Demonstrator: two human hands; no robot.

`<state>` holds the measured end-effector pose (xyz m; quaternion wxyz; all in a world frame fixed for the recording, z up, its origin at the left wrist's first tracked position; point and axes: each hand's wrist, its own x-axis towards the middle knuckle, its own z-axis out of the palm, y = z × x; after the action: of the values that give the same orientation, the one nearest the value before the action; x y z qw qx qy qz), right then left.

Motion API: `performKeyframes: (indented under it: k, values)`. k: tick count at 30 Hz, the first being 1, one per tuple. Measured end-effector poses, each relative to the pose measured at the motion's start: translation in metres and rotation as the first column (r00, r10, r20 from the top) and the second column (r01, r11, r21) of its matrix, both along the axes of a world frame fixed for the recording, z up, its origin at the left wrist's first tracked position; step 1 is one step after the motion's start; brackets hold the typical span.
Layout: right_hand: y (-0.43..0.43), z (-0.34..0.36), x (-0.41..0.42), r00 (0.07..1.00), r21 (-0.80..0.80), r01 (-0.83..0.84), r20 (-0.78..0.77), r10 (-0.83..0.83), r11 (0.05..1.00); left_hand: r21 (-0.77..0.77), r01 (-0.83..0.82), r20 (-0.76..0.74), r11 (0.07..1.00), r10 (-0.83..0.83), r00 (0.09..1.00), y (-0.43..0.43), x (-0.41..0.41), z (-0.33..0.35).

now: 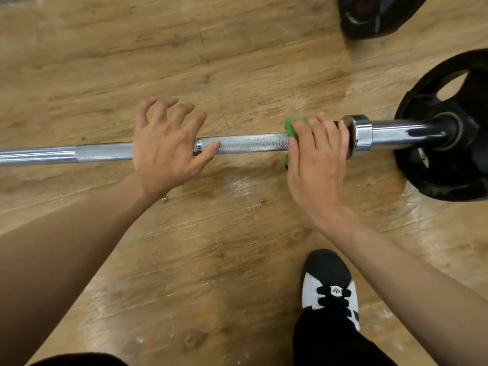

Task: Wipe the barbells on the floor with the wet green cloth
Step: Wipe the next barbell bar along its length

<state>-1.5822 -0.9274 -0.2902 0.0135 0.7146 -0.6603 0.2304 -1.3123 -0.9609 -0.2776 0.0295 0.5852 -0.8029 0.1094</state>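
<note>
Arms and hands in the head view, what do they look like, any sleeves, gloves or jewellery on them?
No sleeves show; both arms are bare right to the frame edge. The left hand and the right hand carry no gloves, rings, watch or wristband. Lower in the view the person wears black trousers and a black and white sneaker with black laces.

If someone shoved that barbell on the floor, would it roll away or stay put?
Probably roll: the barbell sits on a round black plate on a smooth wooden floor. It is likely heavy, being steel. The left hand resting on it may be steadying it while the right hand grips the green cloth.
</note>
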Motion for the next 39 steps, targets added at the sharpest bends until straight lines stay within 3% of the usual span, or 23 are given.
performKeyframes:
  k: [2,6,11,15,18,20,27,32,35,39]
  values:
    - [-0.005,0.003,0.024,1.000,0.021,0.021,-0.005,-0.021,1.000,0.001,-0.003,0.006,1.000,0.003,1.000,-0.003,0.000,0.001]
    - [-0.019,0.007,0.057,0.987,0.046,-0.158,-0.009,0.159,0.986,0.010,-0.004,0.021,1.000,0.004,1.000,-0.012,0.002,0.002]
    - [-0.036,0.007,0.043,0.953,0.039,-0.300,0.068,0.297,0.953,0.040,-0.021,0.029,0.999,0.019,0.999,-0.024,-0.001,0.005]
    - [-0.045,0.018,0.047,0.969,0.148,-0.218,0.152,0.196,0.965,0.142,-0.019,0.050,0.990,0.012,0.999,-0.030,0.001,0.009]
    - [-0.049,0.023,0.059,0.989,0.217,-0.122,0.111,0.100,0.969,0.231,0.002,0.043,0.973,-0.012,0.999,-0.034,0.004,0.014]
    - [-0.049,0.020,0.059,0.991,0.191,-0.133,0.059,0.124,0.973,0.267,0.035,0.039,0.963,-0.047,0.998,-0.038,0.006,0.016]
    - [-0.040,0.007,0.020,0.962,-0.003,-0.272,-0.020,0.272,0.962,0.201,0.139,0.001,0.970,-0.142,0.990,-0.030,0.011,0.010]
    - [-0.021,-0.004,-0.015,0.998,-0.040,-0.056,0.008,0.057,0.998,0.101,0.125,0.009,0.987,-0.127,0.992,-0.019,0.008,0.008]
    - [-0.019,-0.006,0.010,1.000,-0.060,0.003,0.008,-0.003,0.998,0.057,0.074,-0.013,0.996,-0.073,0.997,-0.011,0.003,0.009]
    - [-0.022,0.000,0.067,0.978,-0.073,-0.208,-0.001,0.208,0.975,-0.026,0.032,-0.045,0.999,-0.034,0.998,-0.010,0.001,0.004]
